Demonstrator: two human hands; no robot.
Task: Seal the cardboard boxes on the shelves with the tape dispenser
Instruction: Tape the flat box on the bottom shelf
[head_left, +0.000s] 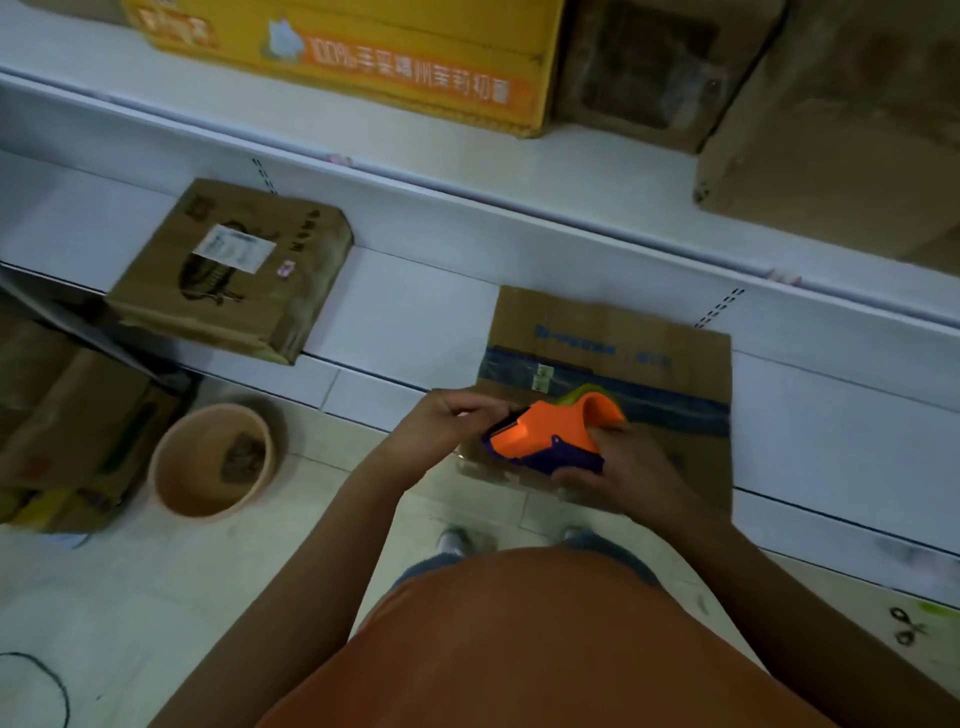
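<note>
An orange and purple tape dispenser (550, 436) is held over the near edge of a flat brown cardboard box (649, 343) on the lower white shelf. A dark blue tape strip (649, 392) crosses that box's top. My right hand (618, 467) grips the dispenser's body from below and behind. My left hand (457, 423) pinches at the dispenser's front end, where the tape comes out. A second brown box (234, 270) with a white label sits on the same shelf to the left.
The upper shelf (415, 156) carries a yellow printed box (363, 57) and brown boxes (841, 119). On the tiled floor stand a round pink basin (213, 462) and stacked cardboard boxes (67, 431). Scissors (906, 626) lie on the lower shelf at the far right.
</note>
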